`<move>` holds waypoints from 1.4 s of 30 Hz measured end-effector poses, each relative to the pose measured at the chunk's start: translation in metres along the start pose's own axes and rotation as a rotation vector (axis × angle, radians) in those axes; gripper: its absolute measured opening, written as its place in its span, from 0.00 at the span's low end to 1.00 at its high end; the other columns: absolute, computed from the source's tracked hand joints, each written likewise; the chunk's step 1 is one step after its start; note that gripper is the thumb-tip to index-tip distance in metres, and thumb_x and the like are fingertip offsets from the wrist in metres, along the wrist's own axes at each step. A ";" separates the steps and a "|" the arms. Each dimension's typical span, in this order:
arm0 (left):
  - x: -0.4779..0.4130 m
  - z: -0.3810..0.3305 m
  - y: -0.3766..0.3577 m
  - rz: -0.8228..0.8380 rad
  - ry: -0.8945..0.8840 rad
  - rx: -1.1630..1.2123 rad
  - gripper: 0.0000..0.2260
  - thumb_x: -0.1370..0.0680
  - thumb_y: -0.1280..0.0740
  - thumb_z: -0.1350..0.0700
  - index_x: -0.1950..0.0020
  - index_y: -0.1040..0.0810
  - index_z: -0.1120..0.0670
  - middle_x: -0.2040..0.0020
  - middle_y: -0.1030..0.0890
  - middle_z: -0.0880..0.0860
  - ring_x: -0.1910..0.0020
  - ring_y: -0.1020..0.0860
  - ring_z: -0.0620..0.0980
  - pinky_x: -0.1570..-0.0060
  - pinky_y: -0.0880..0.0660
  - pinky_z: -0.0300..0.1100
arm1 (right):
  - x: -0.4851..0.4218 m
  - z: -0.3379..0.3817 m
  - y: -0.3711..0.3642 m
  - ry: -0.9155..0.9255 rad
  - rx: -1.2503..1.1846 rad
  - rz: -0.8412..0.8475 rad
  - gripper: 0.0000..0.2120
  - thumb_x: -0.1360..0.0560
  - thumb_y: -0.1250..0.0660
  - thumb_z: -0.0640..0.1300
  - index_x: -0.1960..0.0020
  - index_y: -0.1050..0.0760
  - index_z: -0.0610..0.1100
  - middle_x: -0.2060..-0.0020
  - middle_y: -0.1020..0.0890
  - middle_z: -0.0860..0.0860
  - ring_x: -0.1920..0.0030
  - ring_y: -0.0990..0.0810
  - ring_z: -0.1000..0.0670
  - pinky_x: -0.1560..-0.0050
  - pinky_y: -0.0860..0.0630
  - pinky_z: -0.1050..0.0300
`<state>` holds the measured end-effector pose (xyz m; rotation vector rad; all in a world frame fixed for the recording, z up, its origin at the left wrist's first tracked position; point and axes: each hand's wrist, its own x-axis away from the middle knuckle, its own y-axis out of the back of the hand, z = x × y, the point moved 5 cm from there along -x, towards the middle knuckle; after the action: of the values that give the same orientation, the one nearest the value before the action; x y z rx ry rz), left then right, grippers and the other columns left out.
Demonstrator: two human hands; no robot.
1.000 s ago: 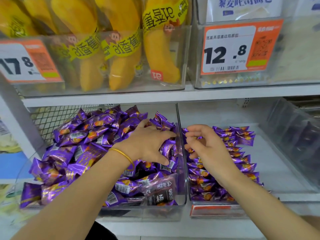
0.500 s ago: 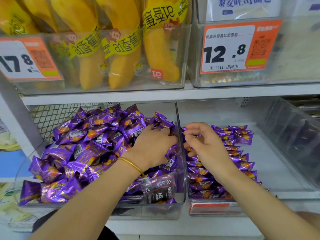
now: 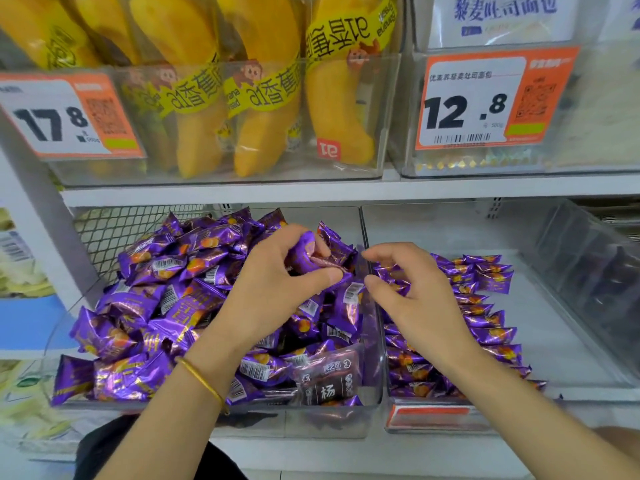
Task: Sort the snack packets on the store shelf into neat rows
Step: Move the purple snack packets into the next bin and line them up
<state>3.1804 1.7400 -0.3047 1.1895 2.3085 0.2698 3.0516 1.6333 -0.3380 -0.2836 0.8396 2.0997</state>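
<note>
A loose heap of purple snack packets (image 3: 166,299) fills the left clear bin (image 3: 374,375) on the lower shelf. In the right clear bin (image 3: 571,341), purple packets (image 3: 485,317) lie in a neat row along its left side. My left hand (image 3: 273,289) is raised over the heap near the divider and pinches a purple packet (image 3: 306,254) between thumb and fingers. My right hand (image 3: 412,289) hovers just right of the divider over the row, fingers curled and apart, holding nothing.
A dark brownish packet (image 3: 329,379) lies at the front of the left bin. Above, a shelf (image 3: 346,192) carries yellow banana bread packs (image 3: 263,98) and price tags 17.8 (image 3: 65,116) and 12.8 (image 3: 485,102). A wire mesh (image 3: 114,230) backs the left bin.
My left hand has lifted out of the heap with a purple packet in its fingers. My right hand has risen slightly and its fingers have spread towards the divider.
</note>
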 end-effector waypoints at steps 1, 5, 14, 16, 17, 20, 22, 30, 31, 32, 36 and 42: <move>0.001 0.001 0.001 -0.016 0.008 0.086 0.09 0.32 0.26 0.62 0.58 0.24 0.53 0.63 0.21 0.49 0.66 0.24 0.43 0.64 0.26 0.34 | 0.000 0.006 -0.001 0.053 0.061 0.008 0.12 0.28 0.34 0.45 0.45 0.25 0.54 0.50 0.26 0.65 0.45 0.31 0.60 0.44 0.38 0.73; 0.001 0.013 0.000 -0.038 0.060 0.322 0.10 0.30 0.27 0.61 0.54 0.25 0.54 0.61 0.21 0.49 0.66 0.23 0.43 0.64 0.25 0.34 | 0.000 0.014 -0.008 0.085 0.083 0.070 0.20 0.29 0.32 0.44 0.39 0.27 0.54 0.50 0.31 0.72 0.41 0.34 0.63 0.45 0.44 0.81; 0.005 0.017 -0.007 0.029 0.059 0.352 0.10 0.26 0.34 0.49 0.46 0.26 0.47 0.47 0.23 0.60 0.46 0.23 0.58 0.41 0.27 0.51 | -0.004 0.028 -0.020 0.070 -0.243 0.014 0.09 0.27 0.30 0.43 0.51 0.24 0.56 0.60 0.19 0.60 0.57 0.22 0.61 0.55 0.30 0.72; 0.007 0.016 -0.002 -0.017 0.040 0.239 0.12 0.24 0.34 0.50 0.41 0.27 0.46 0.46 0.23 0.55 0.46 0.23 0.52 0.43 0.26 0.44 | -0.005 0.023 -0.016 0.037 -0.299 -0.010 0.11 0.27 0.31 0.41 0.52 0.23 0.58 0.59 0.18 0.57 0.56 0.20 0.58 0.53 0.26 0.67; 0.008 0.017 0.003 -0.071 0.015 0.176 0.12 0.23 0.34 0.52 0.40 0.28 0.47 0.46 0.24 0.53 0.48 0.23 0.46 0.46 0.27 0.37 | -0.006 0.020 -0.013 0.014 -0.316 -0.027 0.11 0.27 0.31 0.42 0.52 0.22 0.58 0.59 0.17 0.54 0.57 0.19 0.56 0.54 0.24 0.64; 0.012 0.013 0.019 -0.171 -0.120 -0.166 0.10 0.24 0.33 0.60 0.44 0.25 0.53 0.48 0.25 0.50 0.54 0.24 0.39 0.55 0.29 0.27 | -0.006 0.011 -0.003 -0.064 -0.363 -0.055 0.13 0.25 0.33 0.38 0.52 0.24 0.56 0.68 0.18 0.46 0.66 0.19 0.52 0.62 0.24 0.61; 0.013 0.016 0.018 -0.070 -0.177 -0.376 0.06 0.25 0.31 0.59 0.49 0.21 0.54 0.54 0.24 0.47 0.56 0.25 0.40 0.56 0.31 0.27 | -0.005 0.010 0.000 -0.075 -0.393 -0.033 0.11 0.25 0.35 0.34 0.51 0.23 0.50 0.69 0.18 0.44 0.69 0.20 0.50 0.66 0.25 0.61; 0.018 0.038 -0.017 0.291 -0.132 -0.721 0.13 0.27 0.31 0.46 0.47 0.20 0.52 0.55 0.26 0.48 0.50 0.28 0.50 0.47 0.30 0.46 | 0.001 0.013 -0.004 -0.133 -0.622 0.051 0.10 0.30 0.38 0.34 0.58 0.19 0.43 0.52 0.16 0.48 0.62 0.17 0.42 0.56 0.19 0.52; 0.019 0.037 -0.018 0.289 -0.130 -0.724 0.12 0.27 0.31 0.47 0.47 0.21 0.52 0.56 0.27 0.47 0.50 0.28 0.49 0.48 0.31 0.44 | 0.001 0.013 -0.003 -0.139 -0.630 0.045 0.07 0.28 0.36 0.37 0.58 0.19 0.42 0.53 0.16 0.47 0.62 0.17 0.42 0.56 0.19 0.51; 0.019 0.036 -0.017 0.286 -0.130 -0.714 0.11 0.27 0.31 0.48 0.48 0.21 0.51 0.58 0.28 0.46 0.51 0.28 0.49 0.49 0.31 0.43 | 0.002 0.013 -0.003 -0.141 -0.596 0.033 0.04 0.27 0.33 0.39 0.58 0.20 0.42 0.54 0.16 0.48 0.63 0.17 0.45 0.56 0.19 0.52; 0.021 0.034 -0.009 0.218 -0.040 -0.536 0.05 0.25 0.31 0.52 0.55 0.25 0.51 0.59 0.22 0.47 0.58 0.24 0.48 0.56 0.29 0.41 | 0.001 0.015 -0.005 -0.112 -0.454 0.059 0.08 0.33 0.28 0.38 0.59 0.22 0.50 0.56 0.18 0.47 0.66 0.23 0.52 0.61 0.25 0.59; 0.017 0.032 0.003 0.065 0.196 0.123 0.05 0.21 0.38 0.60 0.48 0.25 0.54 0.55 0.24 0.62 0.60 0.18 0.52 0.56 0.20 0.41 | 0.002 0.019 -0.006 -0.117 -0.490 0.191 0.17 0.31 0.31 0.28 0.51 0.23 0.48 0.54 0.19 0.44 0.62 0.21 0.53 0.56 0.23 0.60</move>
<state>3.1916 1.7535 -0.3371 1.3541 2.4884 0.2830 3.0565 1.6501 -0.3274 -0.3429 0.2804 2.4590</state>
